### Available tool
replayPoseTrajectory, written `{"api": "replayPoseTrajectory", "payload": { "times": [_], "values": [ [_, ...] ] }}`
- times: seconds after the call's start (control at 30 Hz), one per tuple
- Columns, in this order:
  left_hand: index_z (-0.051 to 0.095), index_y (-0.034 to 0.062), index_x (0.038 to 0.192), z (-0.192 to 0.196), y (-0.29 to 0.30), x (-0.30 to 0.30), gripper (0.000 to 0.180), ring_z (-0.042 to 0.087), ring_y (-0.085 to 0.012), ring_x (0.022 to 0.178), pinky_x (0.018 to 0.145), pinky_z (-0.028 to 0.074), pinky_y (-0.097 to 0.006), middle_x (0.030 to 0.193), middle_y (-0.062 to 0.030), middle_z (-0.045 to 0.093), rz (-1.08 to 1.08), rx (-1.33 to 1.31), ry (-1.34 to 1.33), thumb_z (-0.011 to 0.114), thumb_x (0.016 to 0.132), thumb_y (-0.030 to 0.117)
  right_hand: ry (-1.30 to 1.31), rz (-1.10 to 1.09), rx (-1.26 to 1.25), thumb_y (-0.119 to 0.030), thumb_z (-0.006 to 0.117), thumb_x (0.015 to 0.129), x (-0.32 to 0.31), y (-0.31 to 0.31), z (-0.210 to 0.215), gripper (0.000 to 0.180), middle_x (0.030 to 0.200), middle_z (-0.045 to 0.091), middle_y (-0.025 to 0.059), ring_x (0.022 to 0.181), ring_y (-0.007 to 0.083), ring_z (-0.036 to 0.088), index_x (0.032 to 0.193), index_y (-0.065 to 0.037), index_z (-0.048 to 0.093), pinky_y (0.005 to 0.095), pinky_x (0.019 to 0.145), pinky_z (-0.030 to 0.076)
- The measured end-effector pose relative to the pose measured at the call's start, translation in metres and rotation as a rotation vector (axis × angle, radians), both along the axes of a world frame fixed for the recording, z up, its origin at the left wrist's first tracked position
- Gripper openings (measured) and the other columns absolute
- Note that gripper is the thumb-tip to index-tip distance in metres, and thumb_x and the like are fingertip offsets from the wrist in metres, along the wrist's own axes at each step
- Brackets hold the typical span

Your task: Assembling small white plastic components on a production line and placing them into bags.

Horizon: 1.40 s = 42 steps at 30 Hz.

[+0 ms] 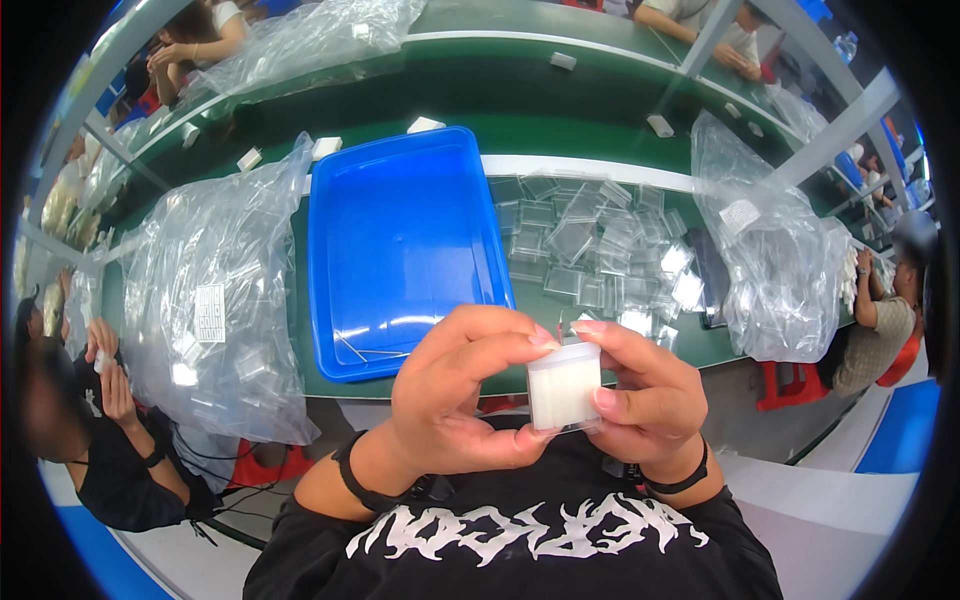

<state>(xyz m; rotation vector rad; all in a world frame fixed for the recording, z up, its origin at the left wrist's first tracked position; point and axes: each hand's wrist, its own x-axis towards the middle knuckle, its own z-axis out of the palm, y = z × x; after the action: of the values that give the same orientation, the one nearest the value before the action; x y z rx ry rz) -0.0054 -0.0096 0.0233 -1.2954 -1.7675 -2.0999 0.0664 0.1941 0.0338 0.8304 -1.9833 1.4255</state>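
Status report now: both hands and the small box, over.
Left hand and right hand both grip small clear box. Box held above table edge, near blue tray. Nothing in the way.

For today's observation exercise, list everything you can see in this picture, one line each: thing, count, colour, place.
small box: one, translucent white, pinched between both hands
tray: one, blue, on the bench ahead
clear lids: a loose pile, transparent, right of the tray
plastic bags: several, clear, filled, at both ends of the bench
bench: one, green
co-workers: several, seated around
left hand: grips the box's left side
right hand: grips its right side
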Motion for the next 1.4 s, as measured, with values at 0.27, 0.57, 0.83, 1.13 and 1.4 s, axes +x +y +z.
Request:
{"api": "replayPoseTrajectory", "payload": {
  "times": [0.27, 0.57, 0.83, 1.13, 1.4],
  "values": [
    [0.066, -0.0012, 0.122, -0.007, -0.001, -0.007, 0.062, 0.069, -0.0263, 0.099, 0.082, 0.058, -0.034, 0.118, -0.0167, 0.067, 0.031, -0.046, 0.032, 0.089, 0.065, 0.006, -0.097, -0.008, -0.001, 0.004, 0.083, 0.078, -0.002, 0.001, -0.004, 0.043, 0.139, 0.058, 0.0352, 0.101, 0.0352, 0.074, 0.118, -0.003, 0.069, 0.0391, 0.084, 0.061],
    [0.064, 0.0009, 0.133, -0.006, -0.012, -0.018, 0.068, 0.069, -0.024, 0.108, 0.086, 0.062, -0.032, 0.128, -0.0181, 0.063, -0.074, -0.247, -0.249, 0.092, 0.072, 0.007, -0.213, -0.2, 0.158, -0.003, 0.084, 0.081, -0.007, 0.011, 0.008, 0.037, 0.119, 0.072, 0.0231, 0.087, 0.0229, 0.075, 0.116, 0.0, 0.071, 0.0308, 0.077, 0.059],
    [0.063, 0.0017, 0.131, -0.002, -0.004, -0.019, 0.064, 0.067, -0.0292, 0.111, 0.08, 0.062, -0.034, 0.129, -0.0209, 0.062, -0.048, -0.253, 0.248, 0.092, 0.075, 0.012, -0.824, -0.073, -0.397, -0.006, 0.075, 0.094, 0.003, 0.007, 0.009, 0.028, 0.091, 0.074, 0.0069, 0.078, 0.0079, 0.068, 0.12, 0.002, 0.067, 0.0216, 0.066, 0.054],
    [0.066, -0.0043, 0.123, -0.005, -0.006, -0.011, 0.059, 0.072, -0.0275, 0.101, 0.08, 0.064, -0.034, 0.12, -0.0214, 0.067, -0.042, -0.135, 0.087, 0.092, 0.072, 0.009, -0.797, 0.174, -0.456, 0.004, 0.082, 0.081, 0.006, 0.008, 0.015, 0.051, 0.101, 0.073, 0.0101, 0.077, 0.0078, 0.066, 0.127, -0.001, 0.06, 0.0221, 0.068, 0.053],
    [0.067, -0.0059, 0.121, -0.013, -0.011, -0.012, 0.063, 0.072, -0.0278, 0.101, 0.082, 0.062, -0.033, 0.114, -0.0208, 0.07, -0.023, -0.082, 0.219, 0.095, 0.067, 0.011, -0.825, 0.226, -0.371, 0.007, 0.086, 0.073, 0.008, 0.009, 0.005, 0.061, 0.103, 0.074, 0.0127, 0.085, 0.0113, 0.07, 0.128, 0.003, 0.058, 0.0239, 0.074, 0.056]
  ]
}}
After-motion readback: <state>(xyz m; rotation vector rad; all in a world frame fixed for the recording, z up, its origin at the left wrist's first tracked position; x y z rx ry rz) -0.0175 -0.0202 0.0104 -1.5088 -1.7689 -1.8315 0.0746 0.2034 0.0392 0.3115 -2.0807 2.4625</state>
